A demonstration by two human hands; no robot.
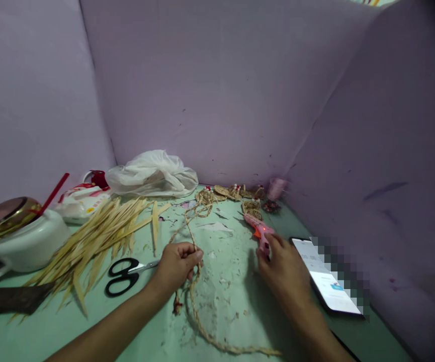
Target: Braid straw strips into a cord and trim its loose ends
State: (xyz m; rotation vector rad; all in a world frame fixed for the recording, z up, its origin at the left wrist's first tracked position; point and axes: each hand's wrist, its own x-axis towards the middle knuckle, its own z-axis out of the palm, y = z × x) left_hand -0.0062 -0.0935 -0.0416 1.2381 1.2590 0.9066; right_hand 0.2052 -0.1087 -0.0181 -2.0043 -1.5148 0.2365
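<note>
In the head view, a braided cord point(223, 346) of tan plant fibre, rope-like and rather uneven, lies on the pale green table point(236, 286). Its far part loops among small woven pieces point(223, 193) with red and white bits; its near part bends in a loose curve toward the right and ends in a thin tip. A short end with a dark red bit lies just below the left hand point(179, 264).

That hand pinches the cord between thumb and bent fingers, so the cord runs out both on the far and the near side of them. The right hand point(287, 271) is at the grip of a pink glue gun point(257, 226) with an orange trigger and a small glowing red light; its fingers touch the grip, but I cannot tell whether they are closed round it. The nozzle points to the far left, near the woven pieces.

Black-handled scissors point(122, 276) lie left of the left hand, beside dry strips point(104, 236). The phone point(330, 276) at right has a lit screen, partly pixelated, its text too small to read. A white packet point(83, 202) at far left bears red and yellow print, also illegible.
</note>
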